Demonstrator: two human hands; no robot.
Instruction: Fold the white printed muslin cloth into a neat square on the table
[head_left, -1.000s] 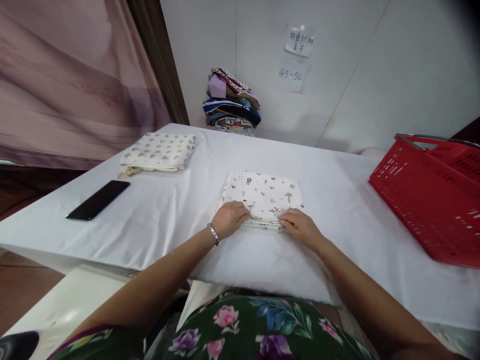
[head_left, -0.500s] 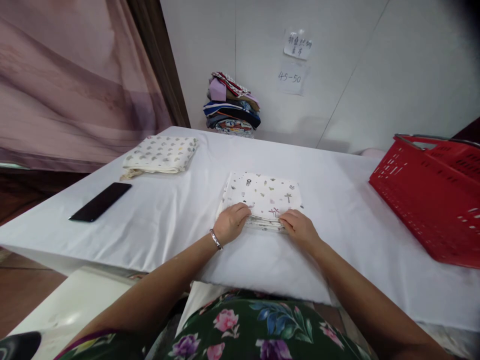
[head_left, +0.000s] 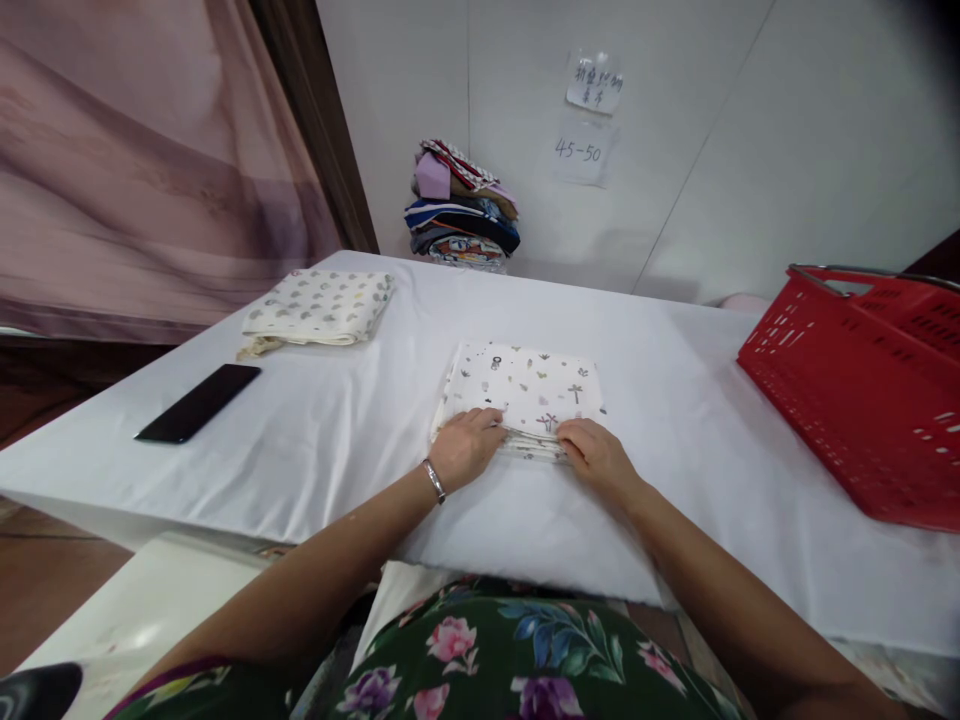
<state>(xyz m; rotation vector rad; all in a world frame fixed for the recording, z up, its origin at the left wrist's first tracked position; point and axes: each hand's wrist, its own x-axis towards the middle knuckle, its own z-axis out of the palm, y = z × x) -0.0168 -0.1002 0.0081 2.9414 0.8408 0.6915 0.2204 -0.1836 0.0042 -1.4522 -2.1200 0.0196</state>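
A white cloth with small printed plants and animals lies folded into a layered rectangle in front of me. My left hand grips its near edge at the left, fingers pressed together and a silver bracelet on the wrist. At the near right edge, my right hand pinches the cloth's layers between thumb and fingers. Between the two hands the stacked folds show along the near side. The parts of the cloth under my fingers are hidden.
A second folded cloth with grey prints lies at the table's far left, near a black phone. A red basket stands on the right. Behind the white table is a pile of folded fabrics by the wall.
My left hand has shifted slightly at the cloth's near edge, its fingers lying a little flatter. The right hand keeps its pinch, and the cloth stays in place.
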